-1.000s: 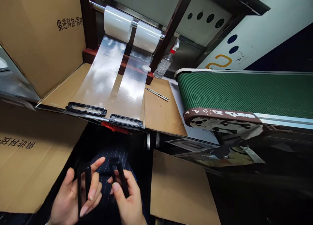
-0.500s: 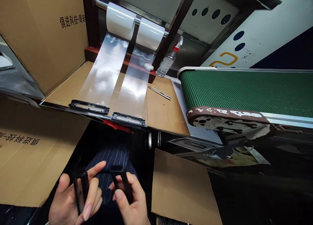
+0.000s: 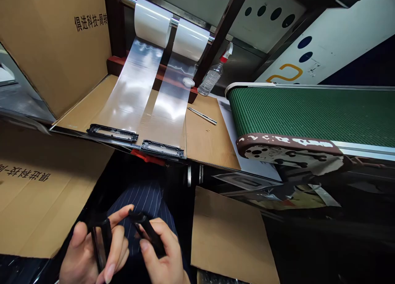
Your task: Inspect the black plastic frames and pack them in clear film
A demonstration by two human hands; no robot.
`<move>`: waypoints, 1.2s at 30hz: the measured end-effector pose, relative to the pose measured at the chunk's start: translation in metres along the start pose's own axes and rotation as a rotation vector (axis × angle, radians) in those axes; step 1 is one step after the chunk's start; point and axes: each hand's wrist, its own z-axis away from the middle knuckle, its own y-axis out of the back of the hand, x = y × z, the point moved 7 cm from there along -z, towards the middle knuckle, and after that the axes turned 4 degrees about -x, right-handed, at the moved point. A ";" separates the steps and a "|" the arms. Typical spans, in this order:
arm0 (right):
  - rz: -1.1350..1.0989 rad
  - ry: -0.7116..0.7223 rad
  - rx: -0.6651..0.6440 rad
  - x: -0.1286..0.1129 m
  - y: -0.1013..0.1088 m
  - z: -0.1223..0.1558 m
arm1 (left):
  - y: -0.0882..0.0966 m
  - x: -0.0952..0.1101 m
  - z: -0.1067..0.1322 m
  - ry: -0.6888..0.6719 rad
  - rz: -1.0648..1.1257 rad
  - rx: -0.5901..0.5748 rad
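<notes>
Low in the view, my left hand [image 3: 80,251] is closed around a narrow black plastic frame [image 3: 106,236], its index finger stretched out to the right. My right hand [image 3: 166,253] grips a second black plastic frame [image 3: 151,234] between thumb and fingers, tilted with its upper end near my left fingertip. Whether the fingertip touches it I cannot tell. On the table edge beyond lie two more black frames, a left one [image 3: 112,132] and a right one [image 3: 162,148], each at the end of a clear film strip.
Two film rolls, left [image 3: 152,21] and right [image 3: 191,39], hang on a metal bar. A spray bottle [image 3: 211,79] and a thin metal pen-like tool [image 3: 202,116] are right of them. A green conveyor belt [image 3: 308,115] stands right. Cardboard [image 3: 228,234] lies below; a carton [image 3: 55,41] stands left.
My right hand has turned the frame it holds so that its upper end tips left towards my left index finger. My left hand is nearly still. The camera view has shifted slightly.
</notes>
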 end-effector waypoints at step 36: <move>-0.755 -0.402 -0.068 0.052 -0.036 0.005 | 0.012 0.021 -0.026 -0.098 -0.106 -0.012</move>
